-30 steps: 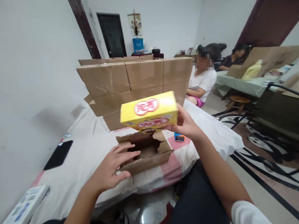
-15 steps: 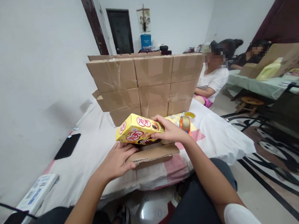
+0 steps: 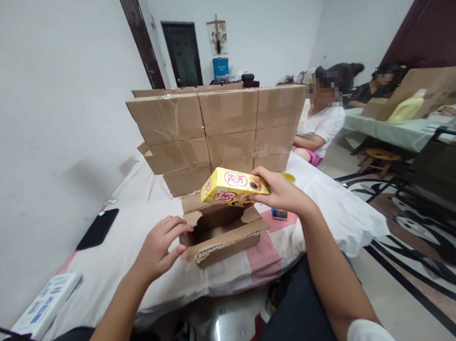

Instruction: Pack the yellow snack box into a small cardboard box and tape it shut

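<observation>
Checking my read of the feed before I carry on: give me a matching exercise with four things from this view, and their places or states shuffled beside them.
Things
1. Yellow box
2. Open carton
3. Flat black object
4. Left hand

Places and states
A. Lying on the white cloth, near the wall on the left
B. Fingers apart, holding nothing
C. Held in the right hand
D. In front of the stacked cartons, its inside showing

Right pairs: 1-C, 2-D, 3-A, 4-B
</observation>
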`<state>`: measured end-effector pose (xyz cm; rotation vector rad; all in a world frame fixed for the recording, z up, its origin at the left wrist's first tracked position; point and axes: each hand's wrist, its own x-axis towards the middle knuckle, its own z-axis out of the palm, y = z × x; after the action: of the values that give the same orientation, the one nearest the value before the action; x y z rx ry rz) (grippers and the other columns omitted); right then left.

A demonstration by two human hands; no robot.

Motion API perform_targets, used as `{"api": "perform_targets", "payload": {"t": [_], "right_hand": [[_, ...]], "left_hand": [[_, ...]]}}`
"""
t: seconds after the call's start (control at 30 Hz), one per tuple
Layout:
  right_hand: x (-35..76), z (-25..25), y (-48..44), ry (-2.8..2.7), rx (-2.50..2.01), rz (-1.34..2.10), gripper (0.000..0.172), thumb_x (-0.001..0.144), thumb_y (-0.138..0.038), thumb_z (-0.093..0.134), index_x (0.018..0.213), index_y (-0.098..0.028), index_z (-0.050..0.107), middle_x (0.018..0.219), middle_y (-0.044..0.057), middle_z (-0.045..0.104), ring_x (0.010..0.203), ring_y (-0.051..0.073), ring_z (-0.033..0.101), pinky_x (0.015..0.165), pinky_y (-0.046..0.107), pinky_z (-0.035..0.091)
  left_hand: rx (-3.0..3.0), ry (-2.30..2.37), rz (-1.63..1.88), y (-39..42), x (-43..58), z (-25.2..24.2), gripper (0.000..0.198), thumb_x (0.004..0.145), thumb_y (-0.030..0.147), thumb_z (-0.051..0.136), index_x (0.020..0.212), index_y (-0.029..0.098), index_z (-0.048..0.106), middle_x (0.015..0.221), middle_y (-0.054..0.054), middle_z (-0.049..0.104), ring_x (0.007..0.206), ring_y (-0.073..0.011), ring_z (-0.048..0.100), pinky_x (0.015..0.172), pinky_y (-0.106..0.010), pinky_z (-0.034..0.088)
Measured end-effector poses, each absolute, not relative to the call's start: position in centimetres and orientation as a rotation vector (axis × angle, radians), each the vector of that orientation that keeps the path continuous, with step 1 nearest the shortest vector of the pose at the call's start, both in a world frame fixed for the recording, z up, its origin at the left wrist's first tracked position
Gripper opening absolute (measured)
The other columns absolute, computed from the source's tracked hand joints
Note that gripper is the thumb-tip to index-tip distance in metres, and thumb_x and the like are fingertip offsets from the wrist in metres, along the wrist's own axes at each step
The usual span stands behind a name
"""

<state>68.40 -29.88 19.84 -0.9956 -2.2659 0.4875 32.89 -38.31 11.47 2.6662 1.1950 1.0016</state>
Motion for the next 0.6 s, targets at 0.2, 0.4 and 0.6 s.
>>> {"api": "perform_targets", "payload": {"t": [0.2,0.4,0.6], "right_hand": [[68.5,20.0,-30.6,-2.109,-1.000,0.447,0.036,0.081,-0.030,0.074,0.111,-0.023,0.055,0.100,0.003,0.068,0.087,0.023,0.063,0.072,0.029,0.042],[65.0,18.9,-31.2,-2.102,-0.801,0.696,0.039,0.083,-0.035,0.074,0.114,-0.022,0.053,0.106,0.003,0.066,0.092,0.021,0.061,0.078,0.030,0.045],[62.3,16.7,-30.8,-2.111,-0.852,0.764,0.042,0.082,-0.031,0.073,0.117,-0.021,0.052,0.111,0.005,0.064,0.101,0.024,0.060,0.085,0.033,0.046]], "left_hand": [[2.766,1.367,0.845,-38.3,32.0,11.9,0.019,0.098,0.031,0.054,0.094,0.021,0.071,0.092,-0.005,0.073,0.083,-0.0185,0.056,0.079,-0.035,0.046],[2.999,1.430,0.629,-38.7,32.7,12.0,0.021,0.095,0.033,0.057,0.105,0.033,0.075,0.116,0.002,0.077,0.105,-0.0260,0.057,0.083,-0.041,0.041],[3.171,1.412,0.524,-38.7,33.1,11.4,0.026,0.096,0.046,0.058,0.107,0.029,0.074,0.126,0.004,0.074,0.108,-0.0291,0.056,0.083,-0.042,0.038]]}}
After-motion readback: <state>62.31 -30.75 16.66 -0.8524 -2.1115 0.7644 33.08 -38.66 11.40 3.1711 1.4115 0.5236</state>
